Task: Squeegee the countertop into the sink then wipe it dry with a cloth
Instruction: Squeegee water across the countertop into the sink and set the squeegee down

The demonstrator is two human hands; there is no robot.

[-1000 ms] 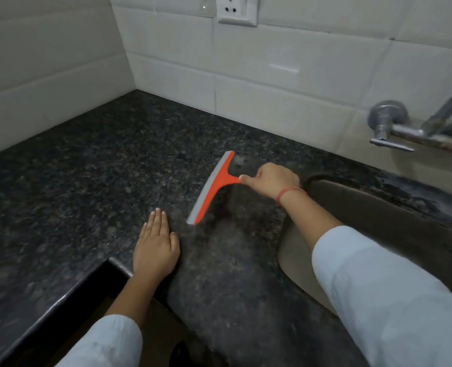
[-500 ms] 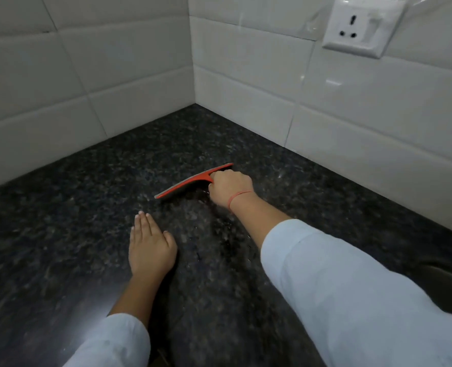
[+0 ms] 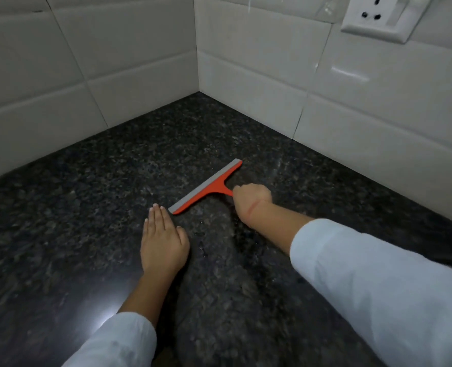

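The right hand grasps the orange, grey-bladed plastic squeegee on the dark speckled granite surface near the tiled corner. The left hand lies flat and released beside the blade's end, where a careless stroke could clip it, or a tilted blade could skip water.

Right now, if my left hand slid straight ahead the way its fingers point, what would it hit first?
Probably bare countertop, then the tiled wall. The squeegee blade's near end lies just right of the left hand, so it could graze.
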